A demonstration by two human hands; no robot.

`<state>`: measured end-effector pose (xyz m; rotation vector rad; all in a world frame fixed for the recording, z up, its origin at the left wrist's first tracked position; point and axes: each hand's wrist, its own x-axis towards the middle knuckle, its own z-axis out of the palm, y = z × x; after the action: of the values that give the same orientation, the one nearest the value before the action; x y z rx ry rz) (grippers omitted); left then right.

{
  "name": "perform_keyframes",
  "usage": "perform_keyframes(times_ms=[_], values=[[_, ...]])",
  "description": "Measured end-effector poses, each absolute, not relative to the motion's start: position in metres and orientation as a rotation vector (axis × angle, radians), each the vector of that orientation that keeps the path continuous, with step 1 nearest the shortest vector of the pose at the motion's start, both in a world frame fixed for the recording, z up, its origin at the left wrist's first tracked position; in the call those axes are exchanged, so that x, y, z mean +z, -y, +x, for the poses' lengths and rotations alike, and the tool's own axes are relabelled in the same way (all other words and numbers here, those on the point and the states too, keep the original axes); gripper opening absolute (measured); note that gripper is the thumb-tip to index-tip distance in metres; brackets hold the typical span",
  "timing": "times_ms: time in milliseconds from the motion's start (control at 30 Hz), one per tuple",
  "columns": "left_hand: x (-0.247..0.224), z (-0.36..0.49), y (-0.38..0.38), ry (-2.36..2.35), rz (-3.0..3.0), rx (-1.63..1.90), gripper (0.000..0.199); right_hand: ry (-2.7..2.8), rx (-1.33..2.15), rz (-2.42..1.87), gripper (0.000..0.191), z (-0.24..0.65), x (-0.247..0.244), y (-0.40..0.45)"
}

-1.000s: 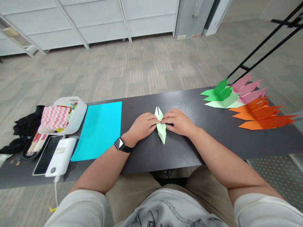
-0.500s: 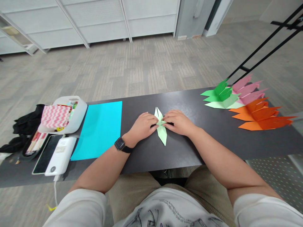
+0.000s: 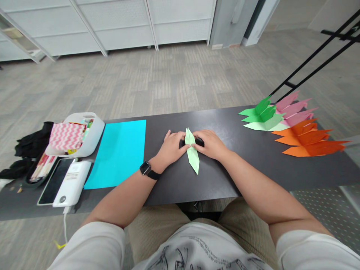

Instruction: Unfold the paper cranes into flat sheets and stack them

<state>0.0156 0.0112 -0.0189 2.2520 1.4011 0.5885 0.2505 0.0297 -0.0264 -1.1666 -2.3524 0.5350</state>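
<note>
A narrow, pale green folded paper (image 3: 192,153) lies on the dark table (image 3: 253,165), pointed at both ends. My left hand (image 3: 170,149) presses its upper left side with the fingertips. My right hand (image 3: 210,144) holds the upper right side, fingers curled over the fold. Both hands meet at the paper's far half; the near tip sticks out free toward me. A smartwatch sits on my left wrist.
A cyan paper sheet (image 3: 119,152) lies left of my hands. Further left are a white basket (image 3: 94,140), a phone (image 3: 53,182) and a white power bank (image 3: 72,184). Finished green (image 3: 263,114), pink (image 3: 295,108) and orange folded papers (image 3: 309,140) are stacked at the right.
The two far points of the green paper, spread apart earlier, are now closed together. Both hands have shifted slightly toward the far end of the paper.
</note>
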Motion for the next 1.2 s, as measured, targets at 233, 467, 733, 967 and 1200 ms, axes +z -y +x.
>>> perform_keyframes(times_ms=[233,467,733,967,1200], values=[[-0.02,0.016,-0.008,-1.468,2.382,0.611,0.041,2.309,0.545,-1.19,0.055,0.248,-0.028,-0.028],[-0.016,0.017,-0.005,-1.459,2.438,0.562,0.024,2.362,0.45,-1.182,0.024,0.247,-0.028,-0.026],[-0.017,0.016,-0.004,-1.464,2.457,0.527,0.027,2.392,0.388,-1.184,0.026,0.247,-0.03,-0.025],[-0.022,0.016,-0.006,-1.469,2.475,0.521,0.026,2.393,0.355,-1.166,0.025,0.248,-0.036,-0.027],[-0.019,0.014,-0.008,-1.432,2.523,0.574,0.03,2.432,0.33,-1.168,0.024,0.251,-0.035,-0.028]])
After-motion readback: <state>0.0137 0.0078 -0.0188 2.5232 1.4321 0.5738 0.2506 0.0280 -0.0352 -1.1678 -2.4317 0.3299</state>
